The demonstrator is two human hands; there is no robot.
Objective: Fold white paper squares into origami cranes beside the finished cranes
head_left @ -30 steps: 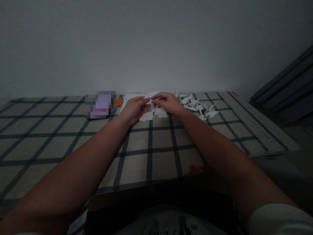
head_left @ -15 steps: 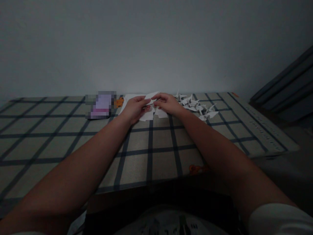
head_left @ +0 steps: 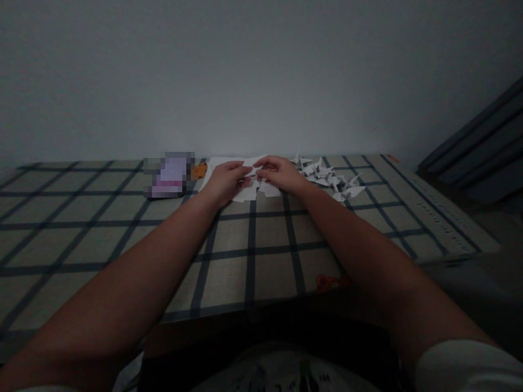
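My left hand (head_left: 229, 179) and my right hand (head_left: 281, 173) meet at the far side of the table, fingers bent and thumbs close together. Between their fingertips they pinch a small piece of white paper (head_left: 253, 169), low over other paper; its folds are too small and dim to make out. White paper sheets (head_left: 245, 194) lie under and behind both hands, partly covered by them. Just right of my right hand sits a cluster of folded white paper cranes (head_left: 322, 173), with pointed wings and necks.
A purple and pink phone-like object (head_left: 170, 171), partly blurred out, lies left of the paper. The table wears a checked cloth (head_left: 224, 272) with orange prints. Behind it rises a plain wall (head_left: 261, 76). Dark folded fabric (head_left: 486, 147) hangs at the right.
The paper between my fingers stood up higher behind them before; now it sits lower and flatter. My hands have barely shifted.
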